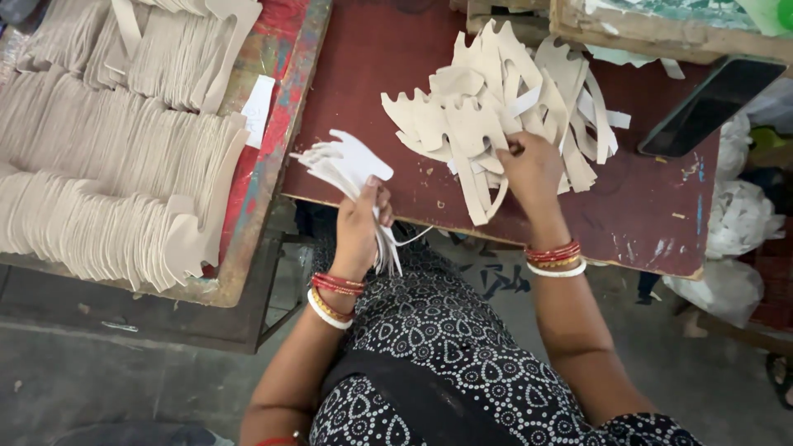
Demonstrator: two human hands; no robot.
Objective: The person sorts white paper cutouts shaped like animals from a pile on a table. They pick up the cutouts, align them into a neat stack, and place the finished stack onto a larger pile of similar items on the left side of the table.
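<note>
My left hand (361, 221) grips a fanned stack of white cut-out pieces (343, 165) at the near edge of the dark red table (372, 66); their narrow ends hang below my palm. My right hand (529, 168) rests on a loose heap of beige cut-out pieces (487, 103) on the table, fingers pinching one piece at the heap's near side. Both wrists wear red and white bangles.
A second table to the left carries long neat rows of stacked beige pieces (107, 157) and a white slip (258, 107). A dark phone-like slab (710, 103) lies at the right table edge. Wooden frame (661, 33) at the back; white plastic bags (739, 223) on the right floor.
</note>
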